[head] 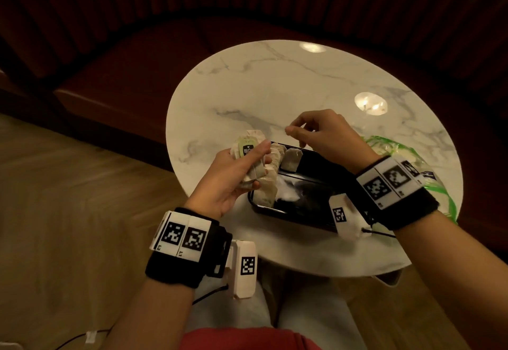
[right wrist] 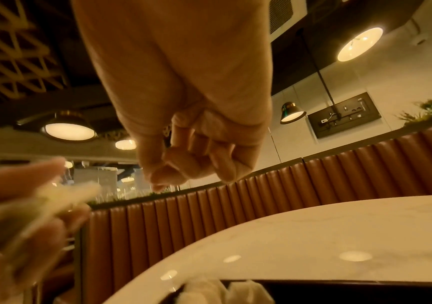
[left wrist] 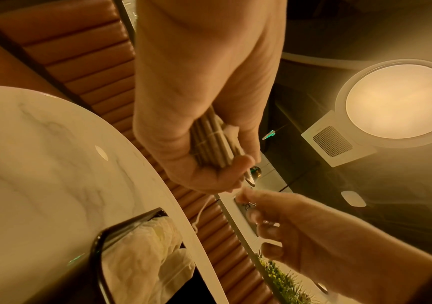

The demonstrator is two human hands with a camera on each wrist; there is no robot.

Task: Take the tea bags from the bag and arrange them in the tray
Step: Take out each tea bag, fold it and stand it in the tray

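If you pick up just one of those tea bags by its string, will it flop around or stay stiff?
Probably floppy. The tea bags in the black tray slump against each other, so the paper looks soft. Likely very light too: the left hand grips a whole bundle of tea bags easily. The thin string hangs in a loose curve, so a bag would likely dangle and swing.

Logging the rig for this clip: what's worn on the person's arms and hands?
Bare hands, no gloves or sleeves. Each wrist carries a black band: left wrist band, right wrist band, both with white blocks printed with black square markers. A thin black cable trails from the right one.
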